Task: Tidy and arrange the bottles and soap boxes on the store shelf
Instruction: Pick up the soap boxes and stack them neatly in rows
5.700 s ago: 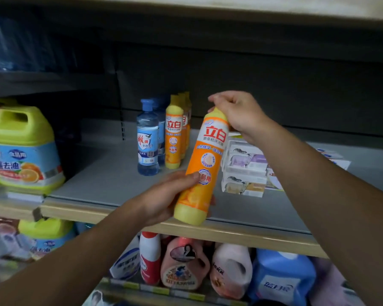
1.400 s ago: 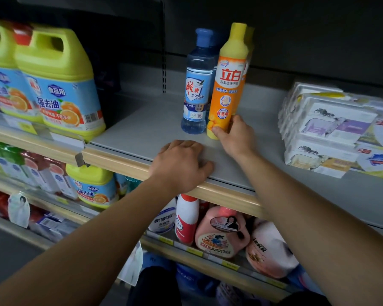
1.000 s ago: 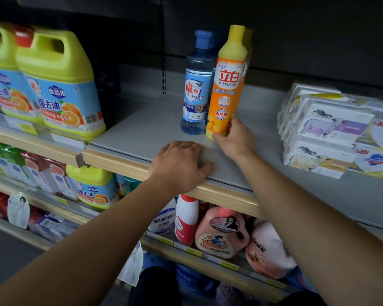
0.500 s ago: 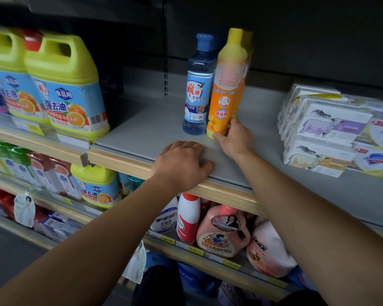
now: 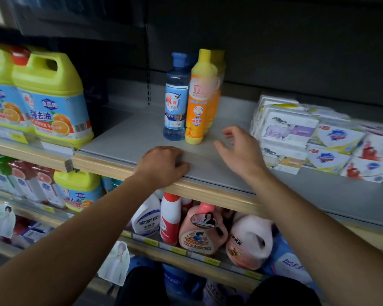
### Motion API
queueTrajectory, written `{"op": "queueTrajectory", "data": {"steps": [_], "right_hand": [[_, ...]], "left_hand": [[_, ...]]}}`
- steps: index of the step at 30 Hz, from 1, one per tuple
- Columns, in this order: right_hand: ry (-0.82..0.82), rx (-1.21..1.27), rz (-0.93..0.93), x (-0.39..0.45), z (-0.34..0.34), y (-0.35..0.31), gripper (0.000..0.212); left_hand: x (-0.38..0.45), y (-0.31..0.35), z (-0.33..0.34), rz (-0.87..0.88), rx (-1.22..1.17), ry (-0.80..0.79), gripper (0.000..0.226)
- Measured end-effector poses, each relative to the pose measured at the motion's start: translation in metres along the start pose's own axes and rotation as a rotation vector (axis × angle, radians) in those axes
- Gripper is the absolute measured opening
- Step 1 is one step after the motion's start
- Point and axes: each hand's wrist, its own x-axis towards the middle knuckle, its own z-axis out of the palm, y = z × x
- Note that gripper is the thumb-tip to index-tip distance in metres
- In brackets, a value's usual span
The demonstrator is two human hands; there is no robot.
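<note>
The right hand (image 5: pixel 241 151) hovers over the grey shelf (image 5: pixel 131 140) with its fingers (image 5: pixel 229 131) spread and loose, holding nothing. Just left of those fingers the orange bottle (image 5: pixel 197 107) stands upright, touching the blue bottle (image 5: pixel 175 100) on its far side; more yellow-capped bottles stand behind. Just right of the fingers sit stacked soap boxes (image 5: pixel 287 131). The left hand (image 5: pixel 161 165) rests on the shelf's wooden front edge, fingers curled, gripping nothing. Far left stand yellow-green jugs (image 5: pixel 53 98); below, more detergent bottles crowd a lower shelf.
</note>
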Motion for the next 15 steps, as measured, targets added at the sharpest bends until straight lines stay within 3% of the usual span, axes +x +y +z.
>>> {"op": "queueTrajectory", "data": {"steps": [3, 6, 10, 15], "right_hand": [[0.14, -0.125, -0.065, -0.02, -0.038, 0.032, 0.028], [0.209, -0.289, -0.008, -0.032, -0.066, 0.065, 0.033], [0.013, -0.479, 0.101, -0.041, -0.079, 0.097, 0.057], [0.073, -0.247, 0.056, -0.044, -0.07, 0.107, 0.051]], "left_hand": [[0.001, 0.016, -0.003, -0.044, -0.092, -0.007, 0.047], [0.002, 0.048, 0.001, 0.023, -0.197, 0.006, 0.048], [0.003, 0.082, 0.015, 0.105, -0.19, 0.005, 0.046], [0.003, 0.083, 0.029, 0.134, -0.037, 0.087, 0.05]]}}
